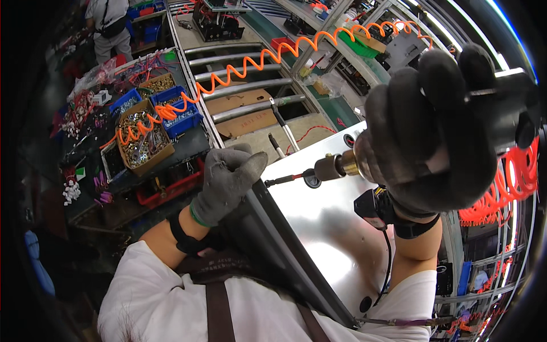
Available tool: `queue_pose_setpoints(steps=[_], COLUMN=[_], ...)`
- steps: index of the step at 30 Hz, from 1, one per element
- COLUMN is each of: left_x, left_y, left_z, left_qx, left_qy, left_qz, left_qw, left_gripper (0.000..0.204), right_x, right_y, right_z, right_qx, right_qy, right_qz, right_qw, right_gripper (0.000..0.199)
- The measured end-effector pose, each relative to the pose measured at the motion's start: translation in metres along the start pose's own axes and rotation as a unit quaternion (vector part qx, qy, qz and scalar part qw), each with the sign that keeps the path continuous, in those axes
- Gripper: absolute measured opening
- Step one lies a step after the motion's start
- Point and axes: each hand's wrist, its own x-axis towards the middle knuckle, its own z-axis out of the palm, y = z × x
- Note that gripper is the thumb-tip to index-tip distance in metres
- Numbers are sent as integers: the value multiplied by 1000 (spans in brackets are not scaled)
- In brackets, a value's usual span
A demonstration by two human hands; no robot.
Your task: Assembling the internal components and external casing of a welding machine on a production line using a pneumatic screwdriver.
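My right hand (433, 131), in a dark glove, is closed around a pneumatic screwdriver (342, 166) close to the camera. Its long bit (290, 178) points left, and the tip is over the near left edge of a shiny sheet-metal panel (307, 211). A black frame edge (296, 251) runs along that panel. My left hand (231, 179), in a grey glove, is closed beside the bit's tip, thumb laid over curled fingers. Whatever it may pinch is hidden. Whether the tip touches a screw cannot be seen.
An orange coiled hose (245, 67) stretches across the roller conveyor (250, 82). On the left bench, a cardboard box (145, 162) and blue bins (185, 121) hold small hardware. Red coiled hoses (513, 182) hang at right. Another person (109, 28) stands at the far left.
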Motion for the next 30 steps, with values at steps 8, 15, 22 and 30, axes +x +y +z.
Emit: queue_pose_setpoints(steps=[8,15,22,30], left_x=[0,1,2,2], left_y=[6,2,0,0], left_z=[0,-2,-1,2], left_qx=[-15,-28,-34,-31], left_qy=[-6,-36,-36,-21], left_qz=[-52,-47,-45,-22], left_qw=[999,998,998,999], left_gripper=[36,36,37,37], right_x=[-10,-32,-24,-9], right_y=[10,1,3,19], right_z=[23,17,-1,-17], right_qx=[23,140,124,-16], right_qy=[208,290,165,107], right_qz=[-30,67,103,124], right_qw=[977,944,973,986], right_gripper=[24,15,15,16])
